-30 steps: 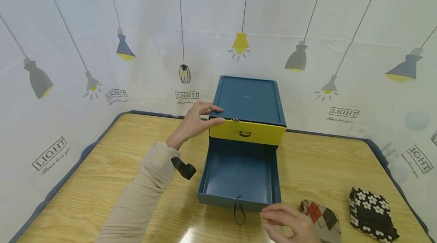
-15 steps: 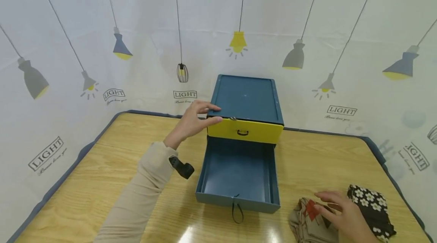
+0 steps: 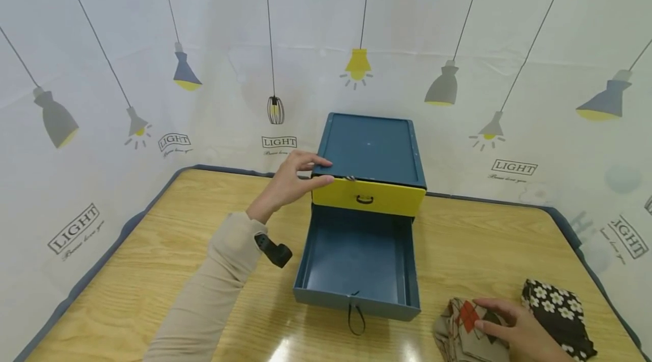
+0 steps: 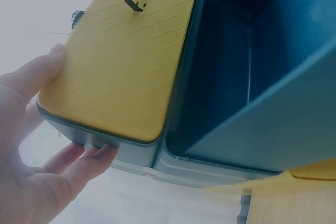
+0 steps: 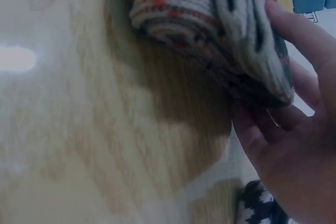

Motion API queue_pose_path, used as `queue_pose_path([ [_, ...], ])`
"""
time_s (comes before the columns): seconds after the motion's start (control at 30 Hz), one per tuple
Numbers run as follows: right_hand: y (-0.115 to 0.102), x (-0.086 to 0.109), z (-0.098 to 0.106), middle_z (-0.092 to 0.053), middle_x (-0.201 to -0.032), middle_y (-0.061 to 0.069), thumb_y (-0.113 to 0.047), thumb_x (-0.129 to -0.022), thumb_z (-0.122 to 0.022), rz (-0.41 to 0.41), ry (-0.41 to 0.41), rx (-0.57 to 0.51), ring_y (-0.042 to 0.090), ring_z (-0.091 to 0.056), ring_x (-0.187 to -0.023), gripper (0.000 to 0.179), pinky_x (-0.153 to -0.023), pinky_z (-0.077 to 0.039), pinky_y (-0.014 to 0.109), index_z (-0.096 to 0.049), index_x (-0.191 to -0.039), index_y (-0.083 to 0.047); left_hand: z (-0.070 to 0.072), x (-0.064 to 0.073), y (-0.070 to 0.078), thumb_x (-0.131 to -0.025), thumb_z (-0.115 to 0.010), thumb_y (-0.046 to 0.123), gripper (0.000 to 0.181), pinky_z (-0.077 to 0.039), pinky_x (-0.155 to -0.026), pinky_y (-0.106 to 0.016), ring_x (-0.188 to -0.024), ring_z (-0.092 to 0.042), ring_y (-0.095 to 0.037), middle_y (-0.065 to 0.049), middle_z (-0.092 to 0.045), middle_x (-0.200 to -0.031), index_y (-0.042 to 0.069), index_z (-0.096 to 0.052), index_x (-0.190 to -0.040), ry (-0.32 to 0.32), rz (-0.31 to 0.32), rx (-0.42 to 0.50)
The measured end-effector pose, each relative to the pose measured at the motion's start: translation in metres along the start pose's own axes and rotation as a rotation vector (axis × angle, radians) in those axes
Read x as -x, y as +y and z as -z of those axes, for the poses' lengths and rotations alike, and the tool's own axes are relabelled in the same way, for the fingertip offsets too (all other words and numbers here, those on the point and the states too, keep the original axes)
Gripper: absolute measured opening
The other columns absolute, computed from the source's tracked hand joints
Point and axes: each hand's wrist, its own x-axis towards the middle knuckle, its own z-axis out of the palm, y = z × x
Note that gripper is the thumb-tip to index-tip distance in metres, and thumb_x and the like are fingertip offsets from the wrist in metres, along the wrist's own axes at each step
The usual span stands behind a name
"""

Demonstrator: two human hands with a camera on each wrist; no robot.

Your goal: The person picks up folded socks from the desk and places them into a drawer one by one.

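A small drawer unit [image 3: 369, 150] with a dark blue body and a yellow upper front [image 3: 389, 201] stands on the table. My left hand [image 3: 290, 181] holds its near left corner, thumb at the yellow front and fingers on the blue top. Below, the lower drawer [image 3: 305, 295] is pulled out, a black loop hanging from its front. At the lower right, my right hand [image 3: 527, 331] grips folded beige argyle socks [image 3: 466, 328] with red and dark diamonds. In the right wrist view, thumb and fingers lie on opposite sides of the knit bundle [image 5: 210, 19].
A folded black bundle with white flowers [image 3: 557, 311] lies right of my right hand. Wooden tabletop [image 3: 168, 237] surrounds the drawer unit. A white sheet printed with lamps [image 3: 229, 96] hangs behind, close to the unit's back.
My right hand has moved right from the drawer's front corner to the argyle socks and now grips them. My left hand stays at the unit's corner; the lower drawer remains pulled out.
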Motion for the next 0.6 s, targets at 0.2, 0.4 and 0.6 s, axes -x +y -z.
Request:
queue_pose_path([
  [0.2,0.003,-0.002,0.001,-0.039,-0.123,0.035,-0.021,-0.088,-0.055,-0.024,-0.026,0.024,0.051,-0.033,-0.112,0.053,-0.078,-0.047,0.043,-0.04,-0.123,0.015,0.0,0.0,0.001,-0.082,-0.064,0.028,0.032,-0.035,-0.095,-0.04,-0.11,-0.041,-0.023,-0.006,-0.038,-0.118,0.014,-0.062,-0.11,0.001,-0.015,0.006],
  [0.4,-0.001,-0.001,0.0,-0.048,-0.116,0.03,-0.022,-0.087,-0.056,-0.062,0.013,0.037,0.049,-0.039,-0.108,0.049,-0.074,-0.048,0.042,-0.045,-0.118,0.014,0.0,0.0,0.0,-0.081,-0.065,0.028,0.033,-0.035,-0.095,-0.04,-0.11,-0.041,-0.024,-0.006,-0.038,-0.119,0.013,-0.062,-0.111,-0.002,-0.016,0.003],
  [0.6,-0.01,0.006,-0.005,-0.047,-0.117,0.025,-0.025,-0.086,-0.057,-0.105,0.066,0.018,0.047,-0.038,-0.111,0.05,-0.078,-0.044,0.045,-0.043,-0.119,0.01,0.001,0.001,0.0,-0.081,-0.065,0.028,0.033,-0.035,-0.095,-0.04,-0.11,-0.039,-0.023,-0.007,-0.038,-0.119,0.013,-0.062,-0.11,-0.003,-0.022,0.001],
])
